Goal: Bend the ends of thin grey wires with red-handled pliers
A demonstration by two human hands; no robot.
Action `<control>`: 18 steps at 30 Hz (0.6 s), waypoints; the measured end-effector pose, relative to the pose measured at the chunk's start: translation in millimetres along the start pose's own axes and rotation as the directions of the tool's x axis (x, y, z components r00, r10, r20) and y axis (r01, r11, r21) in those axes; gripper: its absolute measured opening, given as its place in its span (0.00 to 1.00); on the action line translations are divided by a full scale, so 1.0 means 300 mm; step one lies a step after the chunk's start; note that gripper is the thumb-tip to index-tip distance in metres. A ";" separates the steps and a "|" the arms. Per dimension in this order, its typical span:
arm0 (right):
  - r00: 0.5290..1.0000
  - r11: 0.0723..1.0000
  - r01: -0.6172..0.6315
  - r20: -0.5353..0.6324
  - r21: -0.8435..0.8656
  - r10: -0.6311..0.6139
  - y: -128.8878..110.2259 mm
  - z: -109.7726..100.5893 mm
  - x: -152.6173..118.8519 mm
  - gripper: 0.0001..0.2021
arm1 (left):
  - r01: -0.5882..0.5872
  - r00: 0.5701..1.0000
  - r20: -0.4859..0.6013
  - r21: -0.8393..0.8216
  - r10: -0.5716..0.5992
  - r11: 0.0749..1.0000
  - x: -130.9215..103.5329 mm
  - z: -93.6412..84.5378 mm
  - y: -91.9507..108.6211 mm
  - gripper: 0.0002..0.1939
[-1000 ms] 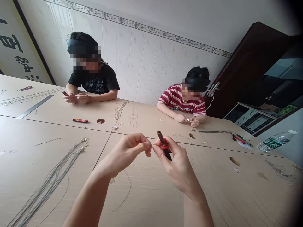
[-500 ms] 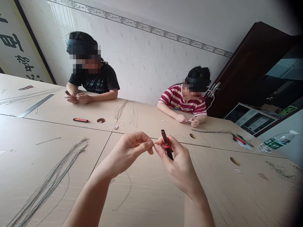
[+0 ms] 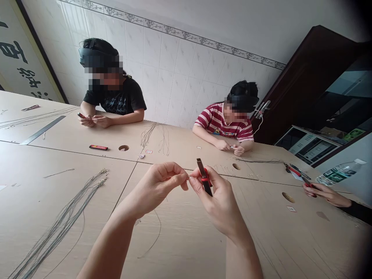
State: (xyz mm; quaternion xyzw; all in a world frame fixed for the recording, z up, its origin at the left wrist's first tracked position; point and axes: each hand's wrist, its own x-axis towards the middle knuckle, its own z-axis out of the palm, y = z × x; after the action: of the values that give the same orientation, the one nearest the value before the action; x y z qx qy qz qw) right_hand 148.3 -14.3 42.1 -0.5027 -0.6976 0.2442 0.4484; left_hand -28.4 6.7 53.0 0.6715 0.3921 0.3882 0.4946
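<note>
In the middle of the head view my left hand (image 3: 162,188) is pinched, thumb against forefinger, on the end of a thin cord. A length of that dark thin cord (image 3: 160,224) curves below the hand over the table. My right hand (image 3: 216,199) meets it fingertip to fingertip, thumb and forefinger closed at the same tiny spot. Held upright in the right hand is a black-and-red tool (image 3: 200,167) with a flat dark metal end; its exact kind is unclear. What lies between the touching fingertips is too small to make out.
A bundle of grey cords with metal clasps (image 3: 87,201) lies left on the wooden table. Beyond are a lighter (image 3: 99,147), a steel ruler (image 3: 43,130) and two seated people. At right, another person's hand (image 3: 328,193) holds red-handled pliers near a water bottle (image 3: 338,173).
Another person's hand with red-handled pliers has come in from the right edge. My two hands have hardly moved and keep the same hold.
</note>
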 end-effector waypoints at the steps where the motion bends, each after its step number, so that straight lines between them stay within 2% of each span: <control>1: 1.000 1.000 0.001 0.000 0.002 -0.001 0.001 0.000 0.000 0.06 | 0.002 1.000 -0.002 0.005 -0.002 1.000 0.000 0.000 0.001 0.16; 13: 1.000 0.999 -0.005 0.007 0.031 0.005 0.000 0.002 0.004 0.06 | 0.023 1.000 -0.004 -0.002 -0.023 1.000 0.001 -0.006 -0.004 0.14; 14: 1.000 0.999 -0.008 0.004 0.033 0.008 0.000 0.004 0.005 0.07 | 0.023 0.999 -0.044 -0.011 -0.024 1.000 0.002 -0.007 -0.004 0.14; 16: 1.000 0.999 -0.021 0.000 0.040 0.021 0.003 0.007 0.008 0.07 | 0.024 0.979 -0.204 -0.026 -0.029 0.999 0.004 -0.007 0.000 0.19; 18: 0.999 0.998 -0.033 0.008 0.055 0.033 0.009 0.011 0.011 0.08 | 0.022 0.909 -0.416 -0.026 -0.031 0.999 0.002 -0.007 0.008 0.28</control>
State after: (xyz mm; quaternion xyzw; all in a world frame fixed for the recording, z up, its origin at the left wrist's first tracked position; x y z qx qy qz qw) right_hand 146.4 -9.8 39.5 -0.5009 -0.6837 0.2724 0.4555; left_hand -29.9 7.6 55.7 0.5630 0.4934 0.5196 0.4119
